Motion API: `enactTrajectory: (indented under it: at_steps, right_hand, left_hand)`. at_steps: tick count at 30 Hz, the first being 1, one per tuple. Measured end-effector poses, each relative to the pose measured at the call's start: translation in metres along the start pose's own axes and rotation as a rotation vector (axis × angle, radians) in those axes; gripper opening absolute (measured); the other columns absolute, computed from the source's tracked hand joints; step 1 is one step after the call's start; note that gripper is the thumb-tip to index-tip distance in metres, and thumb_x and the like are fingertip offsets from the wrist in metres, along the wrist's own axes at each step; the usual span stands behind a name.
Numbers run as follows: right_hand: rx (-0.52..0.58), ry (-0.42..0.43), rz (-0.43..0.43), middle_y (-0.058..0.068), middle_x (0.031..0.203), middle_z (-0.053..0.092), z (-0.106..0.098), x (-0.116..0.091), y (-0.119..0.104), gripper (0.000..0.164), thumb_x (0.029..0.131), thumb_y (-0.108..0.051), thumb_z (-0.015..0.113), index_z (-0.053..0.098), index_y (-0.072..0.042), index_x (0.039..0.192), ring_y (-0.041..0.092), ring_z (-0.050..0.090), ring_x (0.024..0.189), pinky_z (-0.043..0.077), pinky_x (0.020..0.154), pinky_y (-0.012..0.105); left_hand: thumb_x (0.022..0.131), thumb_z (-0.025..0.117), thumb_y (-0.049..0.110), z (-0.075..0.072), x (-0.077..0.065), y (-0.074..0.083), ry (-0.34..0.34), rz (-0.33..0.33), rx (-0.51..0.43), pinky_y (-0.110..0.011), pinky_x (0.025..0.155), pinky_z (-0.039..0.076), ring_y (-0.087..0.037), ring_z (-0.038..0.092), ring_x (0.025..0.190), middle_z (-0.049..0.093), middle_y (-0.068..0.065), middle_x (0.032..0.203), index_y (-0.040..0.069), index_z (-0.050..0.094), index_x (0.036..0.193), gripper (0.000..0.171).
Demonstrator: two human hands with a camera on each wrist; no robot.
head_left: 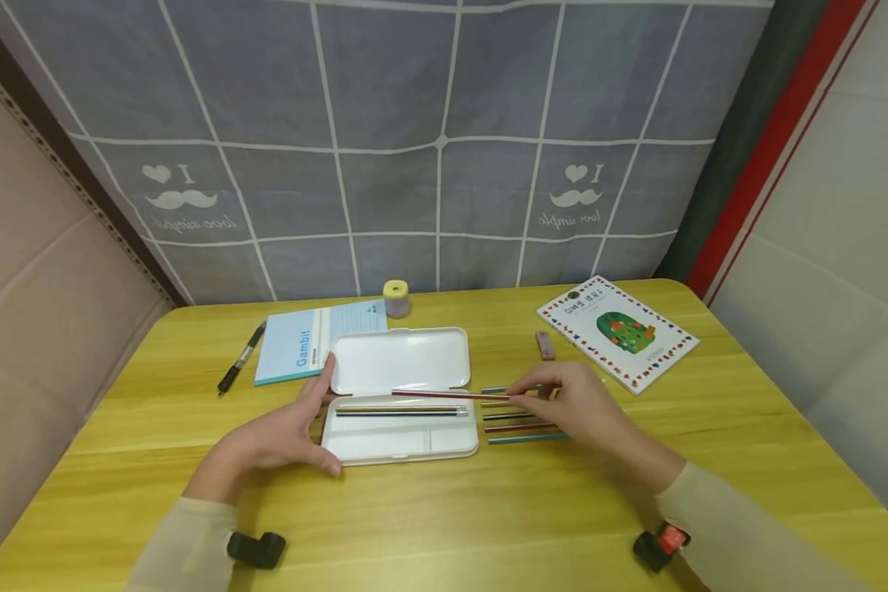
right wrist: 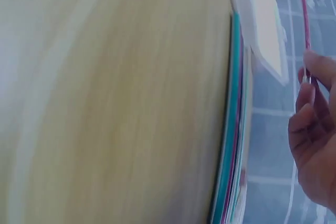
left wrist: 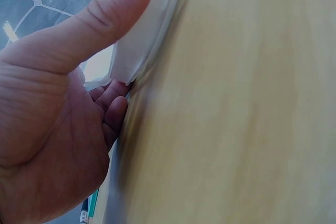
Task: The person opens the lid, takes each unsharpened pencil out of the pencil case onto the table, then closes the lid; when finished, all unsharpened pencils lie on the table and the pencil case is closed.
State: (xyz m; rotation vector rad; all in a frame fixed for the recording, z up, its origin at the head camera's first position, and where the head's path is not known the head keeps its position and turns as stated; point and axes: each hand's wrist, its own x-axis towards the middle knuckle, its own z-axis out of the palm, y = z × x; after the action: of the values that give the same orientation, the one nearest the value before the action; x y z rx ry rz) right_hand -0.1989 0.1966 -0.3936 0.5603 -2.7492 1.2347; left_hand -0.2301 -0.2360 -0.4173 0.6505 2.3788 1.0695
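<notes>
An open white pencil case lies on the table with its lid folded back; a few pencils rest inside it. My left hand holds the case's left end, thumb at the front corner and fingers toward the hinge side. In the left wrist view, the thumb and curled fingers are at the white case edge. With thumb and fingertips, my right hand pinches a red pencil by its right end, above the case. Several pencils lie in a row beneath that hand.
Behind the case are a blue notebook and a yellow-topped sharpener-like object. A black pen lies far left. On the right are an eraser and a white booklet with a green picture. A grey curtain hangs behind the table.
</notes>
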Motion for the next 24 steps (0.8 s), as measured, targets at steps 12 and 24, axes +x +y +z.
enactTrajectory:
  at_steps: [12, 24]
  right_hand:
    - [0.012, -0.032, -0.051, -0.006, 0.092, 0.077, -0.038, -0.032, 0.030, 0.009, 0.091, -0.013, 0.082, 0.084, -0.021, 0.093, 0.008, 0.055, 0.068, 0.047, 0.059, 0.025]
    - [0.012, -0.147, -0.033, -0.003, 0.090, 0.076, -0.057, -0.052, 0.048, 0.008, 0.088, -0.011, 0.084, 0.084, -0.017, 0.093, 0.004, 0.056, 0.072, 0.048, 0.059, 0.024]
  left_hand:
    - [0.076, 0.095, 0.036, -0.001, -0.001, 0.001, 0.002, 0.000, 0.029, -0.052, 0.118, 0.030, -0.043, 0.032, 0.151, 0.011, -0.024, 0.166, 0.019, -0.030, 0.161, 0.152]
    - [0.076, 0.095, 0.035, -0.001, 0.000, 0.001, -0.009, 0.000, 0.010, -0.059, 0.117, 0.027, -0.044, 0.032, 0.150, 0.010, -0.024, 0.166, 0.020, -0.032, 0.160, 0.152]
